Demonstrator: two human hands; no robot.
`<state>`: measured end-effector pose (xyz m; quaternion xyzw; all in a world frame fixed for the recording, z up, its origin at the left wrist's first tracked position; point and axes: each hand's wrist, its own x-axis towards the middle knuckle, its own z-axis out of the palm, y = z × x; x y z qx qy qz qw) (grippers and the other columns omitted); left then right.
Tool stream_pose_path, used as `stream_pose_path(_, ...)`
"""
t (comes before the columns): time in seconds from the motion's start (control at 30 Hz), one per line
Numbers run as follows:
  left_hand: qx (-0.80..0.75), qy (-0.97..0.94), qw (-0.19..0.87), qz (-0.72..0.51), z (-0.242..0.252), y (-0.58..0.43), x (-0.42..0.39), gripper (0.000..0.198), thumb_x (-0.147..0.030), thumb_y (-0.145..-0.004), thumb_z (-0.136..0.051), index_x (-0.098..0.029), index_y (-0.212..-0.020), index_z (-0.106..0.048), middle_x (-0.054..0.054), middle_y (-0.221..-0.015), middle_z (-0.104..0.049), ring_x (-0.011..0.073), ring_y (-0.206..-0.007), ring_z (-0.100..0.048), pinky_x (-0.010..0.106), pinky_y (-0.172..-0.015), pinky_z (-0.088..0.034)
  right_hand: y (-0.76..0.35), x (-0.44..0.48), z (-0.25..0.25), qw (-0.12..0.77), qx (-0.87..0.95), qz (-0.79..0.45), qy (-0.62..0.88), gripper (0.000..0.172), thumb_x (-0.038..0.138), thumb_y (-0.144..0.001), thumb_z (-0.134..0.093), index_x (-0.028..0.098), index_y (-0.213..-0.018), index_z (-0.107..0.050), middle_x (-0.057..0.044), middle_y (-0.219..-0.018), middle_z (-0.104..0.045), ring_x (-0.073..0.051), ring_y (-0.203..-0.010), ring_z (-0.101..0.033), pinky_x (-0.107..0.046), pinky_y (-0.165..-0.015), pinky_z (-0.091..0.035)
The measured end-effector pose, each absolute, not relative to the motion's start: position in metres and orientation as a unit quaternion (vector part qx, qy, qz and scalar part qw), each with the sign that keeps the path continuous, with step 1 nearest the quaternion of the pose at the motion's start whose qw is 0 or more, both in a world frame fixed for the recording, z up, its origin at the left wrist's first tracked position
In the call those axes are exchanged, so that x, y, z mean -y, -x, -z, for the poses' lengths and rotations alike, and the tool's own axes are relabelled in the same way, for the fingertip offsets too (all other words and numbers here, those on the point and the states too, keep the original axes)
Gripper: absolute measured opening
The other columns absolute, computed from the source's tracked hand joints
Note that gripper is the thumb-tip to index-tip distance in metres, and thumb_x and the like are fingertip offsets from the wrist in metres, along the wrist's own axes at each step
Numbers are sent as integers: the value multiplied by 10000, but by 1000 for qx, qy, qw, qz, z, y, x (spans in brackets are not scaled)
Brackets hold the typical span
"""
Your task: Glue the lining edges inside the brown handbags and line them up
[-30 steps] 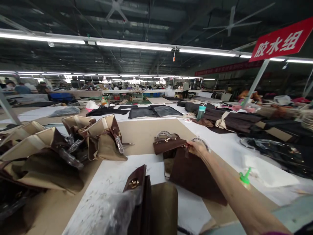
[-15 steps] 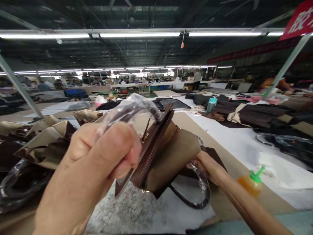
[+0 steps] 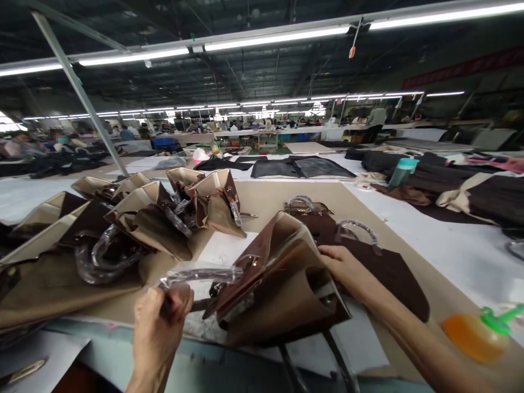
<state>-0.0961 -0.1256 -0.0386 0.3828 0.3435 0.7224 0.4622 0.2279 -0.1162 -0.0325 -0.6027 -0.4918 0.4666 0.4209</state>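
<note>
A brown handbag (image 3: 282,297) with an olive-tan lining stands tilted at the table's front edge. Its handle (image 3: 204,275), wrapped in clear plastic, runs to the left, and my left hand (image 3: 161,316) is closed round its end. At the bag's upper right rim is my right hand (image 3: 341,267), closed on the edge, with its fingertips partly hidden. Dark straps (image 3: 335,357) hang from the bag's underside over the table edge. Just behind lie dark brown bag pieces (image 3: 380,267) with plastic-wrapped handles.
Several open handbags (image 3: 143,218) crowd the left side. On the right stand a bottle of orange liquid (image 3: 477,333) with a green spout and a teal-capped bottle (image 3: 403,172). Dark fabric stacks (image 3: 466,191) lie beyond. A metal post (image 3: 82,98) rises at the left.
My left hand has moved down and away from the camera, with the handle still in it. The bag has dropped and turned. My right hand has shifted to its rim. The view has swung left.
</note>
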Motion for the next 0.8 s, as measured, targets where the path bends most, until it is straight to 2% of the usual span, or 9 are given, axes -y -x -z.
stream_pose_path(0.13, -433, -326, 434, -720, 78, 127, 89, 501, -623, -693, -718, -157, -628, -548, -32, -547, -464, 82, -453, -367, 224, -447, -381, -223, 127, -8, 411, 522, -413, 622, 227, 389, -617, -662, 201, -629, -535, 7, -552, -538, -140, -480, -492, -231, -419, -334)
stream_pose_path(0.27, -603, -370, 389, -589, 110, 147, 62, 499, -538, -675, -728, -128, -931, -609, 100, -909, -653, 251, -855, -626, 371, -804, -519, -201, 135, -11, 363, 493, -438, 658, 403, 425, -637, -624, 191, -954, -540, -2, -459, -532, -234, -375, -531, -308, -368, -427)
stream_pose_path(0.33, -623, -421, 289, -593, 103, 142, 72, 536, -432, -710, -719, -140, -1132, -561, 152, -1196, -601, 321, -1154, -558, 445, -1020, -430, -190, 137, -4, 352, 478, -444, 671, 628, 453, -685, -589, 131, -1202, -438, -1, -448, -538, -277, -373, -552, -351, -369, -464)
stream_pose_path(0.43, -524, -572, 116, -620, 56, 115, 113, 457, -290, -877, -587, -215, -1316, -483, 108, -1385, -501, 268, -1319, -443, 435, -1132, -333, -179, 139, 3, 366, 484, -428, 670, 828, 482, -790, -548, 110, -1435, -185, 14, -518, -580, -270, -446, -602, -353, -451, -514)
stream_pose_path(0.5, -373, -744, 55, -551, 16, 89, 138, 399, -136, -903, -525, -261, -1282, -520, 54, -1347, -551, 216, -1286, -483, 385, -1111, -379, -177, 140, 4, 362, 527, -367, 676, 817, 504, -852, -520, 159, -1489, -142, 25, -567, -597, -257, -497, -621, -360, -518, -529)
stream_pose_path(0.57, -229, -881, 84, -406, -18, 64, 148, 380, -126, -916, -496, -247, -1276, -519, 53, -1297, -595, 214, -1268, -501, 383, -1103, -397, -178, 140, 3, 331, 607, -232, 684, 688, 507, -889, -485, 191, -1471, -298, -20, -688, -640, -262, -590, -646, -400, -605, -541)
stream_pose_path(0.67, -251, -925, 189, -213, -43, 37, 136, 340, -398, -951, -514, -225, -1242, -548, 67, -1179, -655, 239, -1111, -608, 358, -931, -506, -186, 140, 2, 281, 723, -12, 631, 423, 454, -964, -397, 193, -1217, -613, -141, -1119, -628, -295, -915, -658, -459, -799, -533)
stream_pose_path(0.73, -284, -926, 231, -92, -42, 29, 122, 536, -656, -826, -575, -208, -1115, -628, 75, -1013, -696, 281, -943, -659, 356, -769, -526, -197, 141, 0, 248, 796, 60, 550, 391, 406, -1014, -351, 199, -1115, -667, -129, -1392, -479, -306, -1187, -543, -463, -935, -488)
stream_pose_path(0.8, -289, -919, 270, 12, -34, 31, 112, 652, -797, -656, -622, -210, -936, -675, 50, -793, -687, 269, -743, -658, 316, -607, -479, -212, 139, -2, 198, 855, 116, 465, 344, 395, -1019, -389, 213, -1140, -654, -87, -1495, -381, -309, -1341, -386, -486, -1012, -431)
